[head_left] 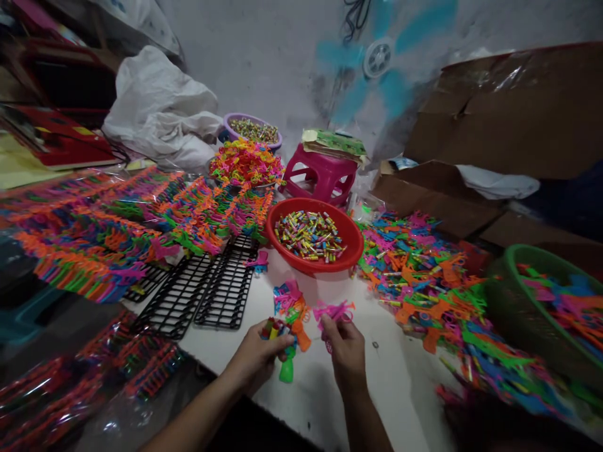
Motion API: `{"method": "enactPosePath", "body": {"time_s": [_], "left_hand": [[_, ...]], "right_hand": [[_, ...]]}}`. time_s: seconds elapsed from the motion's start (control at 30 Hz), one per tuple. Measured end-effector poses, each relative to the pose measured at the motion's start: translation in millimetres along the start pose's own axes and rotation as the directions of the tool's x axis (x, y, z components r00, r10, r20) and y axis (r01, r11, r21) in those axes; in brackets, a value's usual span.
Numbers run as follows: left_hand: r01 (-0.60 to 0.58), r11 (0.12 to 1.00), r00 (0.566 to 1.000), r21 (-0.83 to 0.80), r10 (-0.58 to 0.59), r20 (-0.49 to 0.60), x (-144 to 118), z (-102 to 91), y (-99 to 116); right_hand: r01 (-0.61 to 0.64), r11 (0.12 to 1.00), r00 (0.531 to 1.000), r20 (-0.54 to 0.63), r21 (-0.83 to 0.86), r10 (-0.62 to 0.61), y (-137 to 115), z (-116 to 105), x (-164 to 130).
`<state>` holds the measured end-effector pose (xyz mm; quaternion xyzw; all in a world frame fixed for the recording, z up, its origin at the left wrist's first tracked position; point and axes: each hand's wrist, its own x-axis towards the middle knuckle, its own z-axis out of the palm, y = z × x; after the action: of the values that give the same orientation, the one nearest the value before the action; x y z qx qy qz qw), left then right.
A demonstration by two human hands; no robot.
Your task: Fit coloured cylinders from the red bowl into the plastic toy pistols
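My left hand (264, 348) is closed round several small printed tubes (274, 329) in yellow, red and white. In my right hand (346, 351) is a pink toy gun (333, 312), pinched between thumb and fingers over the white tabletop (311, 395). Between and just beyond the hands lies a small pile of toy guns, with an orange toy gun (300, 329) and a green one (286, 369) close to my left fingers. Farther back, a red basin (277, 245) holds many such tubes (311, 235).
Rows of toy guns (117, 232) cover the left side beside black racks (226, 289). Loose toy guns (424, 276) heap on the right, next to a green basket (509, 301). Behind stand a pink stool (320, 172), a purple basin (229, 129), cartons (509, 113) and a fan (378, 58).
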<state>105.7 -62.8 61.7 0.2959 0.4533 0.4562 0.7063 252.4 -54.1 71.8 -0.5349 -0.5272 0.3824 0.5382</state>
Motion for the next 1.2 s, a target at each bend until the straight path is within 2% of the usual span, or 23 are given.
{"method": "enactPosePath", "body": {"time_s": [0.03, 0.07, 0.17, 0.4, 0.67, 0.77, 0.83, 0.9, 0.97, 1.03, 1.1, 1.13, 1.17, 1.2], "left_hand": [[-0.031, 0.999, 1.000, 0.025, 0.031, -0.002, 0, 0.7, 0], [-0.047, 0.998, 0.999, 0.050, 0.047, 0.000, -1, 1.1, 1], [-0.036, 0.992, 0.999, 0.123, 0.033, 0.019, -2, 1.9, 3], [-0.072, 0.975, 0.997, 0.209, 0.065, 0.039, -3, 2.7, 4], [-0.125, 0.955, 0.992, 0.268, 0.111, 0.065, -2, 4.0, -1], [-0.178, 0.929, 0.982, 0.324, 0.146, 0.121, -2, 2.7, -6], [-0.164, 0.927, 0.977, 0.336, 0.106, 0.184, -2, 3.1, -10], [-0.118, 0.939, 0.973, 0.324, 0.044, 0.226, -1, 3.4, -12], [-0.068, 0.958, 0.985, 0.278, 0.021, 0.169, 2, 1.0, -12], [-0.017, 0.982, 1.000, 0.188, 0.017, 0.000, 7, -6.1, -11], [0.035, 0.997, 0.986, 0.064, -0.024, -0.163, 13, -16.4, -9], [0.056, 0.998, 0.979, 0.011, -0.053, -0.198, 15, -21.4, -9], [0.071, 0.997, 0.975, -0.029, -0.075, -0.208, 17, -25.4, -10], [0.084, 0.995, 0.974, -0.056, -0.093, -0.205, 19, -28.2, -12]], "right_hand": [[-0.092, 0.993, 0.996, -0.014, 0.074, 0.093, 1, 5, -1], [-0.162, 0.977, 0.987, 0.023, 0.138, 0.160, 3, 10, -1], [-0.263, 0.927, 0.962, 0.151, 0.268, 0.229, 7, 22, -4], [-0.283, 0.898, 0.956, 0.170, 0.337, 0.237, 16, 27, -10], [-0.201, 0.955, 0.979, 0.013, 0.219, 0.203, 19, 26, -18], [-0.217, 0.950, 0.975, -0.003, 0.225, 0.223, 20, 34, -26], [-0.236, 0.942, 0.971, 0.019, 0.240, 0.238, 22, 34, -26], [-0.276, 0.940, 0.961, 0.048, 0.198, 0.272, 26, 19, -16], [-0.310, 0.949, 0.950, -0.017, 0.064, 0.311, 31, -15, 5], [-0.325, 0.935, 0.925, -0.254, -0.140, 0.284, 37, -60, 29], [-0.380, 0.858, 0.824, -0.547, -0.344, 0.146, 45, -97, 46], [-0.404, 0.806, 0.786, -0.615, -0.433, 0.063, 50, -106, 49], [-0.413, 0.763, 0.781, -0.625, -0.498, 0.014, 55, -108, 49], [-0.387, 0.740, 0.823, -0.568, -0.550, 0.008, 60, -100, 46]]}}
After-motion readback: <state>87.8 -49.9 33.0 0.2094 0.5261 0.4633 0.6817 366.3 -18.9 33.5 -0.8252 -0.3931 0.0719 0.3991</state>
